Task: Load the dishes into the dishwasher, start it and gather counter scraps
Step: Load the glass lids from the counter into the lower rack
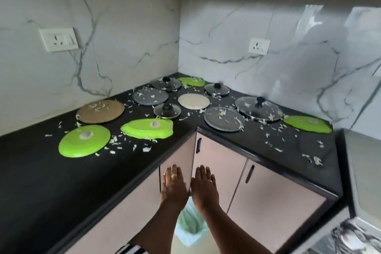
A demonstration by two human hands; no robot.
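Left hand (174, 184), right hand (204, 187) flat; sticker (86, 135) apparently illegible.

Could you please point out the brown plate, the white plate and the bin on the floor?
brown plate (100, 112): head view, middle of its top face.
white plate (193, 101): head view, middle of its top face.
bin (190, 228): head view, on its pale green liner.

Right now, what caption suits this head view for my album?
Open left hand and right hand hover before a black corner counter strewn with green plates, glass lids and shredded scraps.
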